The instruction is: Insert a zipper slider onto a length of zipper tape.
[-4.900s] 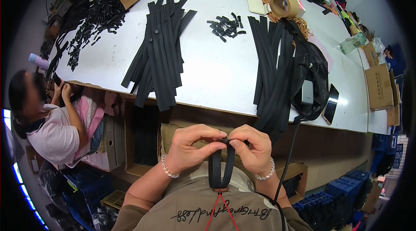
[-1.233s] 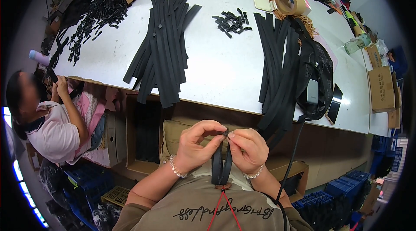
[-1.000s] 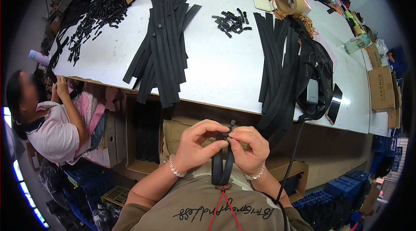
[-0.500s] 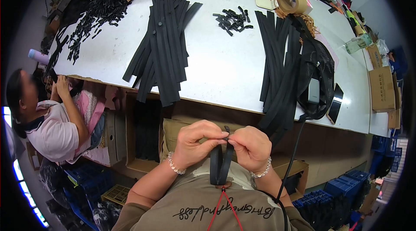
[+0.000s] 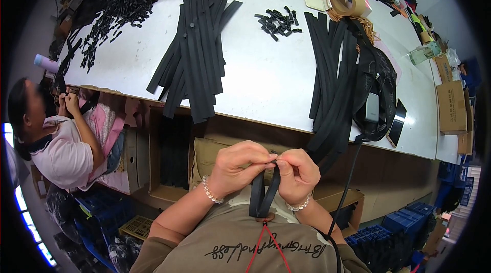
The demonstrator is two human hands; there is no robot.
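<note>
Just in front of my chest, my left hand (image 5: pixel 243 165) and my right hand (image 5: pixel 298 170) are pinched together at the fingertips. Between them is the upper end of a black zipper tape (image 5: pixel 262 199), which hangs below in a narrow loop. Whatever small part sits right at the fingertips is mostly covered by them. On the white table ahead lies a bundle of black zipper tapes (image 5: pixel 197 63), with a small heap of black zipper sliders (image 5: pixel 279 22) to its right. Another bundle of zipper tapes (image 5: pixel 327 78) hangs over the table's near edge.
A mesh bag (image 5: pixel 376 83), a phone (image 5: pixel 396 122) and a roll of brown tape (image 5: pixel 344 2) are on the table's right side. At left, a large slider pile (image 5: pixel 120 9) lies near a seated co-worker (image 5: pixel 64 140). An open carton (image 5: pixel 171 191) stands under the table edge.
My fingertips have come closer together, and the tip that stuck up between them is now hidden. The view has shifted slightly. My hands still pinch the zipper tape.
</note>
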